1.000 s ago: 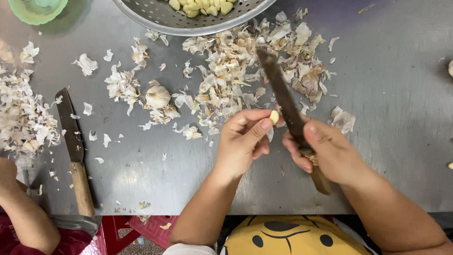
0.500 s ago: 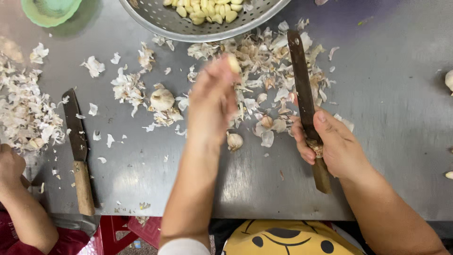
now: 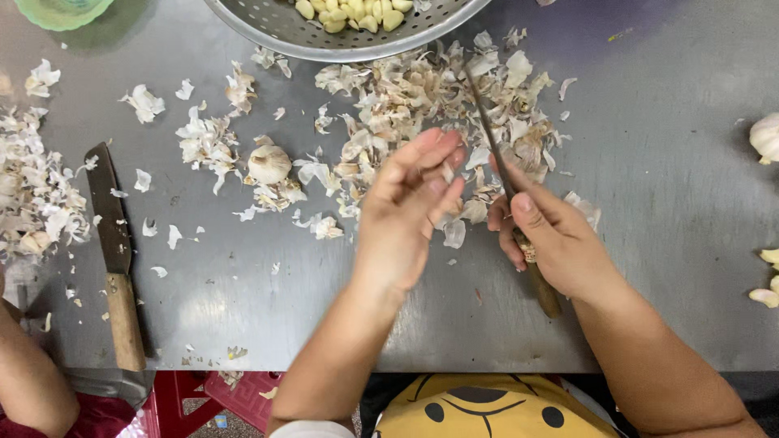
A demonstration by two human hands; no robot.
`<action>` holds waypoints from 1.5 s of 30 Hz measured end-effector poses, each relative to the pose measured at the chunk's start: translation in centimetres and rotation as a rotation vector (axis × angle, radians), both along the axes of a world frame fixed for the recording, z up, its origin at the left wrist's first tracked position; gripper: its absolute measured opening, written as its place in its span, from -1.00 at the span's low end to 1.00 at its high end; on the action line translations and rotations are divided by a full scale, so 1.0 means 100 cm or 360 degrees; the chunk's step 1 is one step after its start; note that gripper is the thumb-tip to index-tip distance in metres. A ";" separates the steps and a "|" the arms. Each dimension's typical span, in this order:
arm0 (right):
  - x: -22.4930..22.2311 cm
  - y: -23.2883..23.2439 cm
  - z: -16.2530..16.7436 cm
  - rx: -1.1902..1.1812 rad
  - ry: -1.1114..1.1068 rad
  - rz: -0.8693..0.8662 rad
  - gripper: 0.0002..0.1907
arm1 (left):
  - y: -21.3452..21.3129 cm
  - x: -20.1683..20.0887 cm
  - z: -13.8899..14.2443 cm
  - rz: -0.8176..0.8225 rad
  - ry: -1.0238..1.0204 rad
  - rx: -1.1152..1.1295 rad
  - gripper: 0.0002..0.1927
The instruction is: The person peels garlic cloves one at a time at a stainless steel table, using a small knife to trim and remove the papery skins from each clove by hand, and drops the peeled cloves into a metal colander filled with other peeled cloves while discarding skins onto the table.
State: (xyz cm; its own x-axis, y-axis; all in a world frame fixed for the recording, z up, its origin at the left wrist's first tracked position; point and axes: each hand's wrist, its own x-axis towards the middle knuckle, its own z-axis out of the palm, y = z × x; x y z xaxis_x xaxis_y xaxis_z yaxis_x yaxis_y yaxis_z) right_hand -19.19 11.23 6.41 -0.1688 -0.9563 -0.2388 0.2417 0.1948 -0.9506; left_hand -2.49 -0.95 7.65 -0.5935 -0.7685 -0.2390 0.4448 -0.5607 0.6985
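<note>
My right hand [image 3: 560, 243] grips the wooden handle of a long dark knife [image 3: 489, 134], whose blade points away over a pile of garlic skins [image 3: 406, 93]. Just left of the blade, my left hand [image 3: 410, 207] hovers over the skins with its fingers stretched out and nothing in it. A metal colander [image 3: 276, 32] at the far edge holds peeled garlic cloves [image 3: 349, 15]. A whole garlic bulb [image 3: 269, 164] lies left of my left hand among loose skins.
A second wooden-handled knife [image 3: 114, 243] lies at the left, beside another person's forearm [image 3: 32, 381] and another heap of skins [image 3: 32, 195]. A green bowl [image 3: 61, 8] sits far left. A garlic bulb [image 3: 767, 138] and loose cloves [image 3: 767, 276] lie at the right edge.
My left hand held a peeled clove by the knife, carried it up toward the colander, and has come back down beside the blade empty. The knife has swung a little.
</note>
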 end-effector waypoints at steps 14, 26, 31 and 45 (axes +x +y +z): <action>0.021 0.012 0.010 -0.0102 0.0661 0.0082 -0.33 | 0.034 0.007 -0.020 0.0085 -0.0687 -0.1060 -0.83; 0.029 0.021 0.003 -0.0406 0.0912 -0.0058 -0.50 | 0.051 0.006 -0.013 0.0419 -0.0979 -0.1837 -0.79; 0.013 0.021 0.002 -0.0263 -0.0160 0.0135 -0.51 | 0.038 0.007 -0.027 -0.0030 -0.0248 -0.0755 -0.77; 0.013 0.017 0.001 -0.0176 0.0019 0.0031 -0.57 | 0.031 0.014 -0.012 0.0332 -0.0705 -0.1625 -0.72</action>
